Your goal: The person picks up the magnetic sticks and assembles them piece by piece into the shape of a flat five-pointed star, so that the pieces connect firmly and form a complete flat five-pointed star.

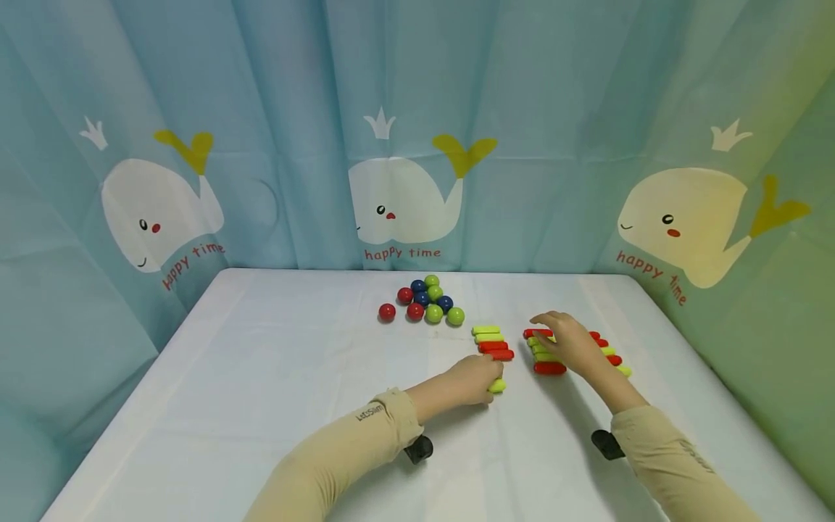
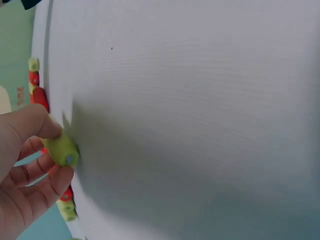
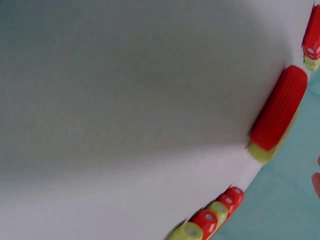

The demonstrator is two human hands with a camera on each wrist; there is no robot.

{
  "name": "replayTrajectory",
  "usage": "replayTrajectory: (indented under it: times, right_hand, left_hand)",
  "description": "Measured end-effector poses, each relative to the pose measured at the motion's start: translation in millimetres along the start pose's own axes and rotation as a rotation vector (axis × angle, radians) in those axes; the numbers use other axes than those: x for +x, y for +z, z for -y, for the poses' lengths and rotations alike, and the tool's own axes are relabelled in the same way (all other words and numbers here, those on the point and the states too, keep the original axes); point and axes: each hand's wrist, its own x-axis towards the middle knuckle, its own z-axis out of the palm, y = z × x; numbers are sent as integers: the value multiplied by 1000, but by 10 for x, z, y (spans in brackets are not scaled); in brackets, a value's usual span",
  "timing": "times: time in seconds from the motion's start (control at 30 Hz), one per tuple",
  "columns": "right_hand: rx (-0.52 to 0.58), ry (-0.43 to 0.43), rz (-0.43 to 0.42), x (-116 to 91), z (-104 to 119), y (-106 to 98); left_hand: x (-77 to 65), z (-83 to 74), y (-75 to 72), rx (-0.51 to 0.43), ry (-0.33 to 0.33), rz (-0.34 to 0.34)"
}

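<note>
My left hand [image 1: 475, 378] pinches a short yellow-green ridged stick [image 2: 64, 150] between thumb and fingertips; a small hole shows in its end. Just beyond that hand lies a column of sticks, with a red stick [image 1: 501, 355] nearest it and yellow-green ones behind. My right hand [image 1: 569, 345] reaches over a middle column of sticks, fingers spread near its far red stick [image 1: 536, 333]. Whether it touches that stick cannot be told. A red stick [image 3: 280, 107] forms the near end of this column. Only fingertips [image 3: 316, 184] show in the right wrist view.
A third column of red and yellow-green sticks [image 1: 615, 359] lies right of the right hand, partly hidden by it. Red, blue and green balls [image 1: 433, 313] sit grouped towards the back of the white table [image 1: 261, 406]. A whale-print curtain [image 1: 293, 145] surrounds the table.
</note>
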Motion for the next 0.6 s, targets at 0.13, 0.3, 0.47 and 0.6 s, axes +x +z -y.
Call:
replayTrajectory:
  times: [0.13, 0.3, 0.47, 0.6]
  right_hand:
    - [14, -14, 4, 27, 50, 45]
    - [22, -58, -20, 63, 138, 132]
    - [45, -94, -29, 153, 277, 237]
    - [86, -70, -13, 235, 396, 295]
  left_hand:
    - [-117, 84, -20, -85, -13, -16]
    - [-257, 186, -33, -175, -46, -17]
    - [-392, 295, -54, -251, -81, -51]
    - [-514, 375, -104, -336, -110, -87]
